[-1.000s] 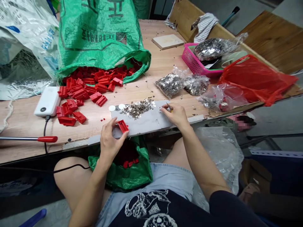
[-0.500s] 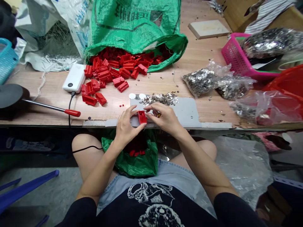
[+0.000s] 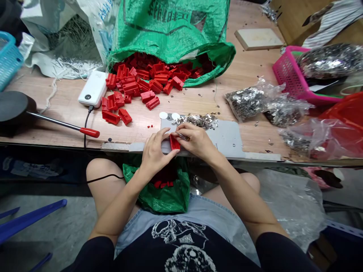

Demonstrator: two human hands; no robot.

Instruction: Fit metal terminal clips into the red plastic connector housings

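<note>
At the table's front edge, my left hand (image 3: 155, 153) is closed on a small red plastic housing (image 3: 175, 142), its thumb on the near end and fingers on the far side. My right hand (image 3: 196, 141) pinches a thin metal tool (image 3: 181, 135) whose tip is at the top of the housing; its exact kind I cannot make out. A grey mat (image 3: 227, 136) lies under the work. Just beyond my fingers is a heap of small shiny metal pieces (image 3: 200, 121) on that mat.
Red housings (image 3: 130, 88) spill from a green woven sack (image 3: 172, 30). A white power bank (image 3: 92, 88) and a red-handled lever (image 3: 89, 132) are at left. Bags of metal parts (image 3: 246, 99) and a pink basket (image 3: 290, 75) stand at right. A green bag (image 3: 170, 202) lies on my lap.
The red housing has tilted in my left hand. My right hand has brought the thin metal tool to the top of the housing. The whole view has shifted slightly.
</note>
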